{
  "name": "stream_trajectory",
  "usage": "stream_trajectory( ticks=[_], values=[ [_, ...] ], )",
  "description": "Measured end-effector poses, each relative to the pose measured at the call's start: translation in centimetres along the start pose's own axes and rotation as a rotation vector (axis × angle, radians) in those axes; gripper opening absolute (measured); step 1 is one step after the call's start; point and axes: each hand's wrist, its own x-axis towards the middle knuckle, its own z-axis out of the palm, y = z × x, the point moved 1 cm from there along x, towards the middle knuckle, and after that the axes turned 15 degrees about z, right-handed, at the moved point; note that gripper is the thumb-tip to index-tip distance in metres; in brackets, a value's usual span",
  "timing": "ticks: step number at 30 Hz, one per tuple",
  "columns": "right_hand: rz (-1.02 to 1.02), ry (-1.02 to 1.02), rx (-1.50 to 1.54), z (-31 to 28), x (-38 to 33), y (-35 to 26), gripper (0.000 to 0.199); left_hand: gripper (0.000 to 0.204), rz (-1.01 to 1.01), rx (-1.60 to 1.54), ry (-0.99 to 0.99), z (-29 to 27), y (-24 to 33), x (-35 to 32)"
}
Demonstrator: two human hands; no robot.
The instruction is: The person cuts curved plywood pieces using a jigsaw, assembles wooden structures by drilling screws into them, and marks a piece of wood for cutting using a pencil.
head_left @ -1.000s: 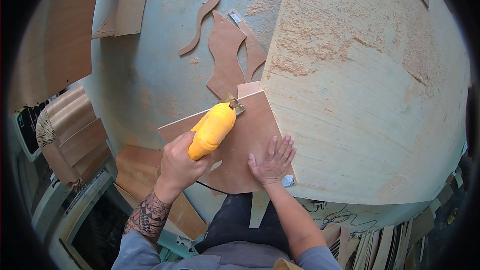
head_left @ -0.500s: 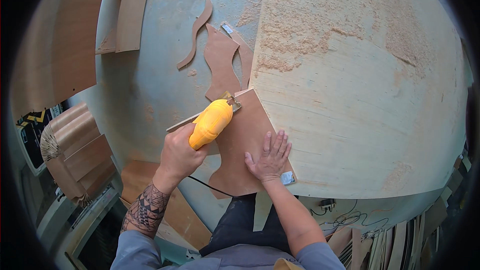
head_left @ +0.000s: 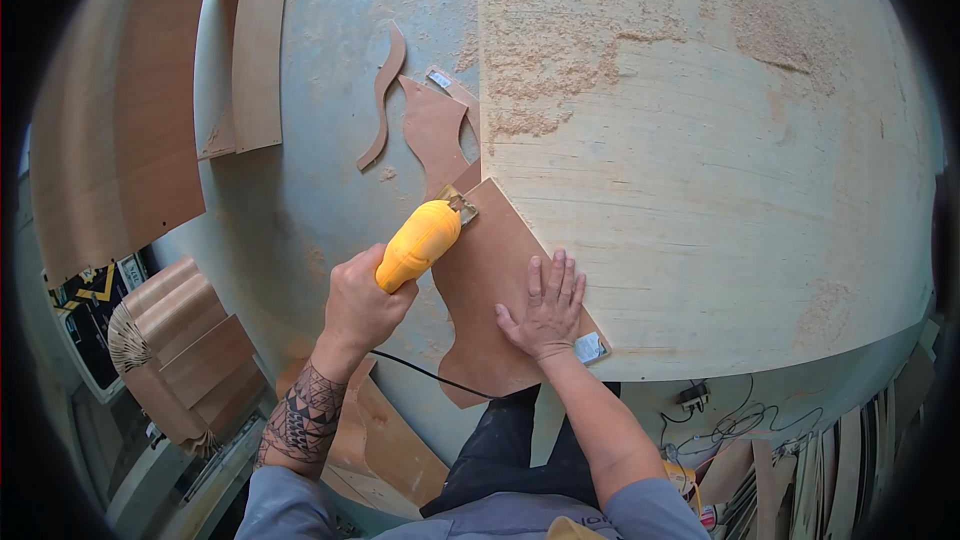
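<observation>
My left hand (head_left: 365, 298) is wrapped around the handle of a yellow jigsaw (head_left: 420, 243). Its metal base rests at the far left corner of a brown plywood sheet (head_left: 482, 265), whose left edge is cut in a wavy line. The blade is hidden. Flat on the sheet's right side lies my right hand (head_left: 547, 312), fingers stretched out, near a small label (head_left: 590, 348). A black cord (head_left: 430, 375) trails from the tool toward my body. Beyond the jigsaw are a curvy cut piece (head_left: 433, 125) and a thin wavy strip (head_left: 383, 95).
Sawdust (head_left: 560, 70) covers the far part of a pale board (head_left: 700, 240) on the blue-grey table (head_left: 330, 140). Large curved panels (head_left: 125, 110) stand at left, above a bundle of ridged wood pieces (head_left: 195, 355). Boards (head_left: 390, 440) lean at lower left; cables (head_left: 740, 425) hang below the front edge.
The narrow offcut that jutted out left of the jigsaw is gone from there, and a wavy-edged piece now shows among the lower-left boards. My view has shifted slightly; both hands keep their holds.
</observation>
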Motion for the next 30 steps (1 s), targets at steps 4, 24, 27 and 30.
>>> stream_trajectory(
  ticks=[4,24,27,30],
  values=[
    [-0.003,0.006,0.009,0.1,-0.1,0.0,0.114,0.02,0.012,0.018,-0.014,-0.1,-0.2,0.4],
    [-0.099,-0.042,0.036,0.0,-2.0,0.5,0.11,0.032,-0.061,-0.096,-0.204,-1.2,-0.9,-2.1],
    [-0.146,-0.089,0.035,0.6,-5.2,1.2,0.108,0.032,-0.09,-0.099,-0.211,-0.6,-1.2,-6.0],
    [-0.159,-0.092,0.002,1.1,-5.8,1.4,0.106,0.032,-0.1,-0.107,-0.174,0.5,-2.4,-9.8]
  ],
)
